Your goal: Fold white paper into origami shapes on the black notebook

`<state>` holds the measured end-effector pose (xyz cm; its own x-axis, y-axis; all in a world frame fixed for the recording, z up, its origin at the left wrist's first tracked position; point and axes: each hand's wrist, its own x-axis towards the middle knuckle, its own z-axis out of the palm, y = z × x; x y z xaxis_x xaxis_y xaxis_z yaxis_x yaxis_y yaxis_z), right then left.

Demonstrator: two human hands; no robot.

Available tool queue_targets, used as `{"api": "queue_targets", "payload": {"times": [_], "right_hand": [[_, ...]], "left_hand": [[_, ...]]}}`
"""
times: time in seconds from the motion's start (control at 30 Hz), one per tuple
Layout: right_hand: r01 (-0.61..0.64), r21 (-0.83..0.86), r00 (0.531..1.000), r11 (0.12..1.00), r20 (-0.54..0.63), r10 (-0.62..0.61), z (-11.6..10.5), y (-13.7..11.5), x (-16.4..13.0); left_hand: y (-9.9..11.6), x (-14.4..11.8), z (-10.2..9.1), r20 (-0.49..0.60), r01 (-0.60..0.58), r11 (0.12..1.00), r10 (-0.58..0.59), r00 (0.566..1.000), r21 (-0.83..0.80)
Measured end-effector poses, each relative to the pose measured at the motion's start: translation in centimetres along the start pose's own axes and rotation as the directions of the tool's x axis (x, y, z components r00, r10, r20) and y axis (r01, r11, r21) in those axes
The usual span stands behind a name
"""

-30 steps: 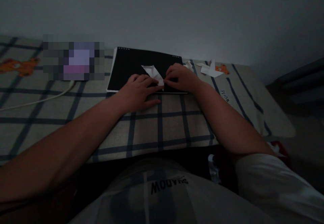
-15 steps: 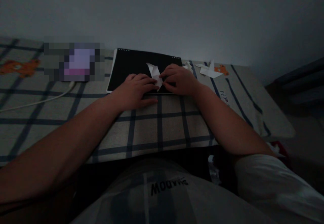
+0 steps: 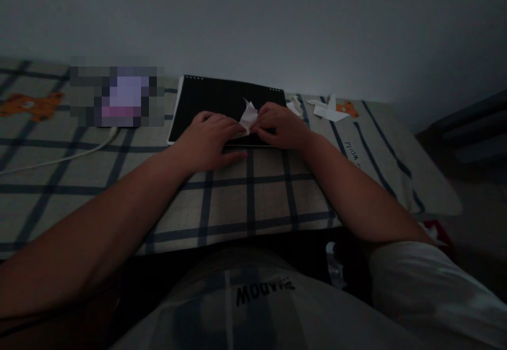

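Note:
A small piece of folded white paper (image 3: 249, 115) lies over the black spiral-bound pad (image 3: 214, 94), between my two hands. My left hand (image 3: 214, 136) rests low on the pad's front edge, fingers stretched towards the paper and touching its near left side. Its thumb sticks out apart, over the cloth. From the other side, my right hand (image 3: 282, 125) pinches the paper's lower right edge between thumb and bent fingers. Parts of the paper are hidden behind the fingertips. A pointed flap stands up at its top.
A white folded-paper shape (image 3: 331, 110) and a crumpled white piece (image 3: 294, 106) lie right of the pad. A blurred-out device (image 3: 125, 96) with a white cable (image 3: 85, 153) sits at left. Checked cloth (image 3: 253, 202) covers the table; a wall (image 3: 253, 22) rises behind.
The paper has turned and changed shape: its long upper-left point now shows as a shorter, upright flap further right. My fingers have shifted slightly; both arms stay nearly in place.

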<state>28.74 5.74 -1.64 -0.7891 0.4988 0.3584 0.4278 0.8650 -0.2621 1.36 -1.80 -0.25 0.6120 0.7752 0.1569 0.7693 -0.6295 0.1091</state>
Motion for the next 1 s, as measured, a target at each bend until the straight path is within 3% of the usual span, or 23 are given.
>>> {"api": "queue_targets", "payload": {"times": [0.2,0.4,0.73,0.93,1.0], "right_hand": [[-0.025,-0.016,0.996,1.0,-0.085,0.024,0.3,0.4,-0.4],[-0.019,-0.07,0.999,0.997,-0.028,0.017,0.6,0.6,-0.2],[-0.042,-0.064,0.998,0.997,-0.049,0.039,0.6,0.5,-0.4],[-0.09,-0.056,0.972,0.994,-0.224,0.075,0.2,1.2,-0.4],[-0.098,-0.067,0.972,0.993,-0.22,0.081,0.4,1.6,-0.4]], "left_hand": [[-0.2,0.0,0.3,0.017,-0.007,1.0,0.006,1.0,0.018],[0.0,0.0,0.2,0.023,0.006,1.0,-0.006,1.0,0.024],[-0.1,-0.1,0.0,-0.011,0.012,1.0,-0.012,1.0,0.014],[-0.8,0.1,-0.3,-0.007,-0.016,1.0,0.016,1.0,0.0],[-1.0,0.2,-0.4,-0.01,-0.022,1.0,0.021,1.0,-0.006]]}}
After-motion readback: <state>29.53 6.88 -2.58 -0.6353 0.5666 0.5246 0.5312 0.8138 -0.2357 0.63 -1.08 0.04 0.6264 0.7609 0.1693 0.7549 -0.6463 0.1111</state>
